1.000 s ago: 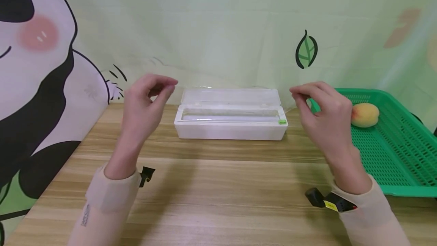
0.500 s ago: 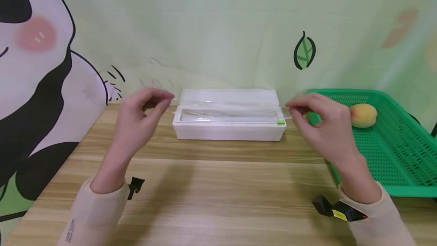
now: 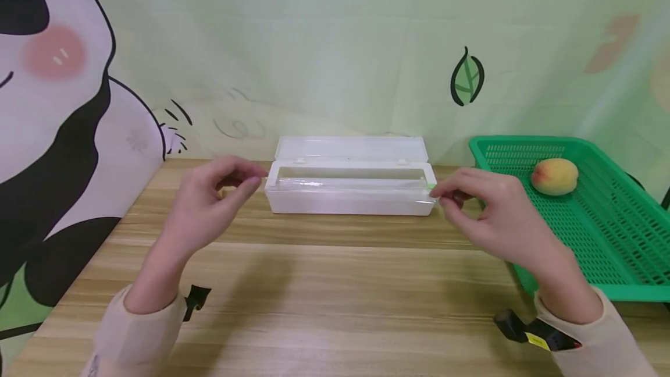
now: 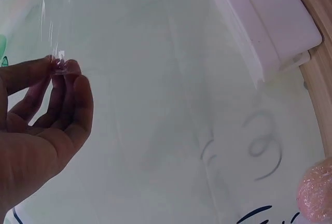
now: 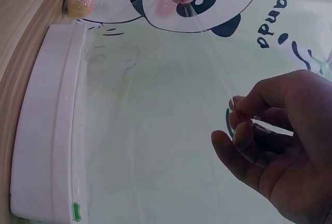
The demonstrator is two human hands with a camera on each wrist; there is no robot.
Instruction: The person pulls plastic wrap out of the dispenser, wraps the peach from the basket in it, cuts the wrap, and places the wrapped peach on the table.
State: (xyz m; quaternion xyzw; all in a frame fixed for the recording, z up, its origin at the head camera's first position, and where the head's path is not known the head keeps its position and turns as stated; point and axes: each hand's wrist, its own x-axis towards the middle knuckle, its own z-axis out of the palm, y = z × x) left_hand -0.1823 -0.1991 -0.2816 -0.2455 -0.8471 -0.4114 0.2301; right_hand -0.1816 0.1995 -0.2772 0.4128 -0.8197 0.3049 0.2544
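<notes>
A sheet of clear plastic wrap (image 3: 361,189) spans between my hands, over the front of the white plastic-wrap dispenser box (image 3: 350,203). My left hand (image 3: 209,205) pinches one edge of the film just left of the box. At the box's right end, my right hand (image 3: 492,208) pinches the other side between thumb and fingers. The left wrist view shows the film (image 4: 58,60) bunched at the left fingertips. A film-wrapped peach (image 5: 79,2) lies beyond the box's left end; in the head view my left hand mostly hides it.
The box's clear lid (image 3: 350,149) stands open against the green cloth backdrop (image 3: 340,63). A green slider (image 5: 77,211) sits at the box's right end. To the right, a green basket (image 3: 591,292) holds a bare peach (image 3: 555,177). Wooden tabletop (image 3: 340,295) lies in front.
Both hands have come down with the plastic wrap, which now reaches over the box's front edge. The right hand has shifted a little left. The box and basket stay put.
</notes>
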